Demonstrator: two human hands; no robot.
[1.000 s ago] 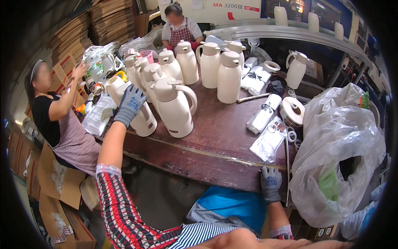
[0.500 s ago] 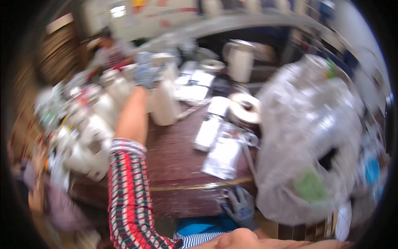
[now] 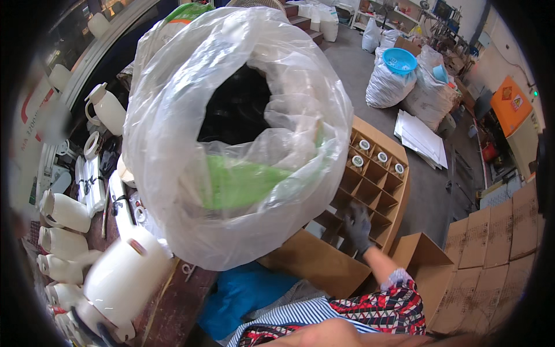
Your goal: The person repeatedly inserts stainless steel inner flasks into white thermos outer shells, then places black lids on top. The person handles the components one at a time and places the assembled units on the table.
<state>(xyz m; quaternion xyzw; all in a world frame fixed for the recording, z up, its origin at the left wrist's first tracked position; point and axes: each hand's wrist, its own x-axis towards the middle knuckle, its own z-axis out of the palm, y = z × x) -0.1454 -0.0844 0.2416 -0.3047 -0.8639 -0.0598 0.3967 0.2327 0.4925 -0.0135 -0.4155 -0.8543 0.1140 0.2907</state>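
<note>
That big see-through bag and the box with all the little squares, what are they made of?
The bag looks like thin clear plastic: shiny, crinkled, and you can see green through it. The divided box looks like brown cardboard: dull, flat sheets slotted into cells. The right hand, in a dark glove, reaches into it.

Glossy white plastic jug (image 3: 124, 277); crinkled clear plastic bag (image 3: 231, 127); matt brown cardboard box (image 3: 370, 179); grey knit glove (image 3: 357, 226).

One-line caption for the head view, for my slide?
Gloved right hand reaches into a divided cardboard box while the left hand holds a white jug.
</note>
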